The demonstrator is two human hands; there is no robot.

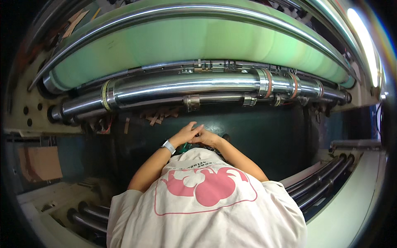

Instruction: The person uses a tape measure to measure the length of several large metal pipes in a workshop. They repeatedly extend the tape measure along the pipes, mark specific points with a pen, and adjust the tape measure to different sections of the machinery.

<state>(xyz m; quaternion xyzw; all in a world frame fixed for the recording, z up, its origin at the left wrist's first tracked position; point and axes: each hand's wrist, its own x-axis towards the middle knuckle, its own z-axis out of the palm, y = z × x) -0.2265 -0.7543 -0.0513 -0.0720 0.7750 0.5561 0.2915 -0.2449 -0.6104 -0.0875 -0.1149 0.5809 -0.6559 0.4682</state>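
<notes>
My two hands meet low in front of my shirt, apart from the machine ahead. My left hand, with a light-banded watch on its wrist, is curled against the other hand. My right hand bends inward, and its fingers overlap those of the left. Whatever lies between the fingers, if anything, is hidden. Just under the hands a small green thing shows in part; its kind is unclear. Beyond the hands runs a shiny metal roller shaft with ring collars.
A large pale green roller spans the machine behind the shaft. Brown strips lie on the dark floor. Dark rollers in a pale frame stand at right, more rollers at left. A cardboard sheet is at far left.
</notes>
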